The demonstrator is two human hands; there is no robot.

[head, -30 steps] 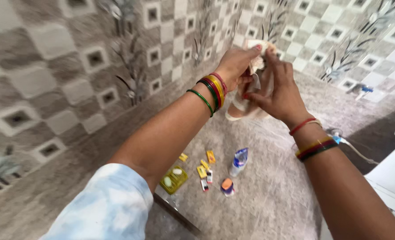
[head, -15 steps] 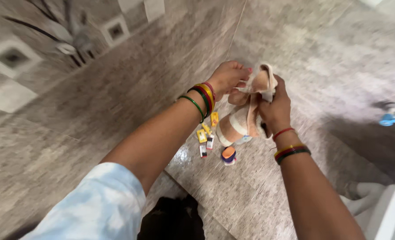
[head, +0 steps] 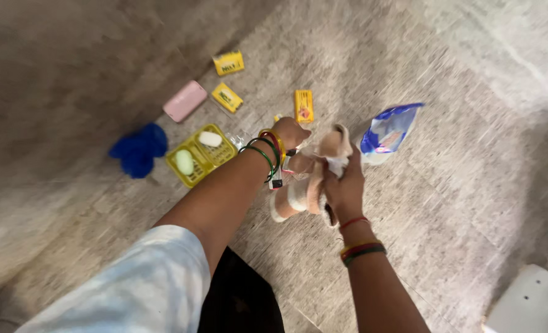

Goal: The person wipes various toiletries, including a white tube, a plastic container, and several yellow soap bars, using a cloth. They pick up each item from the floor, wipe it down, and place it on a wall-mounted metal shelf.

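Hands meet over a grey stone floor (head: pixel 459 203), both gripping a bunched peach-and-white cloth (head: pixel 311 179) held in the air at mid-frame. The left hand (head: pixel 291 132) is clenched on its upper fold; the right hand (head: pixel 345 188) grasps the bundle from the side. Beneath them lie a yellow soap tray (head: pixel 190 169) with two pale bars, a pink soap case (head: pixel 185 100), three small yellow packets (head: pixel 228 97), a blue scrubber (head: pixel 138 149) and a blue-and-white pouch (head: pixel 388 132), though motion blur softens the detail. A loose end of cloth hangs down; if either grip slips, it could drop among the items and scatter the lighter packets.
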